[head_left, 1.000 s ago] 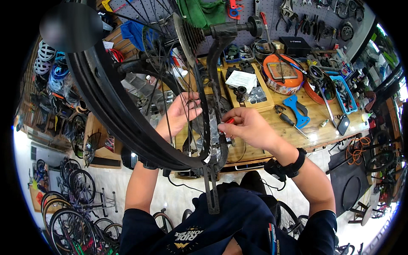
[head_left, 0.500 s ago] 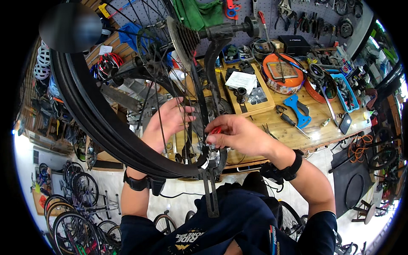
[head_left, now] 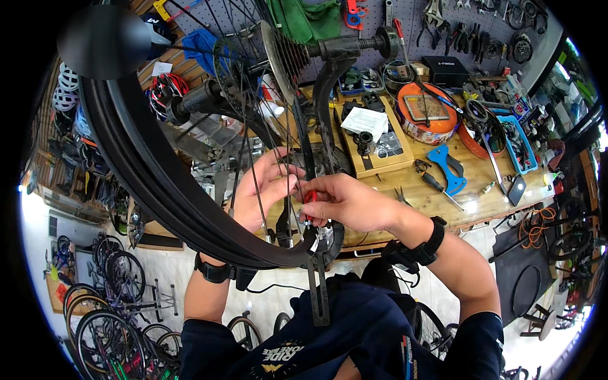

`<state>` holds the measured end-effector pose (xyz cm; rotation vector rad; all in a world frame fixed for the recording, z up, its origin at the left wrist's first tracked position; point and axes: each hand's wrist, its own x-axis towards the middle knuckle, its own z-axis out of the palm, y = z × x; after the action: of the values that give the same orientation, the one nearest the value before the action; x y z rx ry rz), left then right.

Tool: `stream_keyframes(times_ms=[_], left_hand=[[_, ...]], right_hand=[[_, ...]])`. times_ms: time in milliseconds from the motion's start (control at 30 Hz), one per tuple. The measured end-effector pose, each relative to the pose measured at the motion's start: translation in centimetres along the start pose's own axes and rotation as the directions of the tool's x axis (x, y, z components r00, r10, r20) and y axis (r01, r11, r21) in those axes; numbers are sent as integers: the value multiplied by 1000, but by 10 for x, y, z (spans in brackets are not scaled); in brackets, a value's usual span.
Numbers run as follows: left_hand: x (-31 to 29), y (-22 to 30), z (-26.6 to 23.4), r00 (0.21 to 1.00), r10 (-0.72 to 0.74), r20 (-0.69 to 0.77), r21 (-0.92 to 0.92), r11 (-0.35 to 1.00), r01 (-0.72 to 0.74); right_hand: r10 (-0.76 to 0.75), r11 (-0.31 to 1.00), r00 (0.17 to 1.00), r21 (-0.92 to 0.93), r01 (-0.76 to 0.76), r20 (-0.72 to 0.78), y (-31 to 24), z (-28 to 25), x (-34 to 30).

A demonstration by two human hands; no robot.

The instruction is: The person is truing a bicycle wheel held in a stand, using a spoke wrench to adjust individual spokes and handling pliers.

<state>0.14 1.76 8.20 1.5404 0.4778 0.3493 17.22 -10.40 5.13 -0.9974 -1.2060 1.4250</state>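
A bicycle wheel with a black rim [head_left: 149, 183], thin spokes and a cassette [head_left: 282, 60] is mounted in a dark metal wheel-truing stand [head_left: 326, 95]. My right hand [head_left: 354, 201] pinches a small red spoke wrench [head_left: 310, 201] between thumb and fingers. The wrench sits at the lower end of a spoke, just above the rim. My left hand [head_left: 263, 193] is behind several spokes, its fingers apart and their tips close to those of my right hand. Whether it touches a spoke, I cannot tell.
On the wooden bench [head_left: 392, 183] are a cardboard box [head_left: 386, 161], an orange round tin [head_left: 408, 130], a blue-handled tool [head_left: 451, 171], a screwdriver [head_left: 437, 185] and a blue tray [head_left: 516, 149]. Tools hang on the pegboard [head_left: 411, 25]. Several bicycles stand at the lower left.
My left hand has come closer to my right hand, its thumb now near the spokes. The red spoke wrench is more upright. The whole view has shifted slightly.
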Motion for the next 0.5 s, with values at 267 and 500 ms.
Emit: stream_keyframes(times_ms=[267, 500], left_hand=[[3, 2, 0, 1000, -26, -10, 7, 1000, 26], [4, 1, -5, 999, 32, 38, 16, 999, -33]], right_hand=[[4, 929, 995, -369, -40, -97, -10, 12, 0], [88, 934, 996, -347, -84, -5, -8, 1, 11]])
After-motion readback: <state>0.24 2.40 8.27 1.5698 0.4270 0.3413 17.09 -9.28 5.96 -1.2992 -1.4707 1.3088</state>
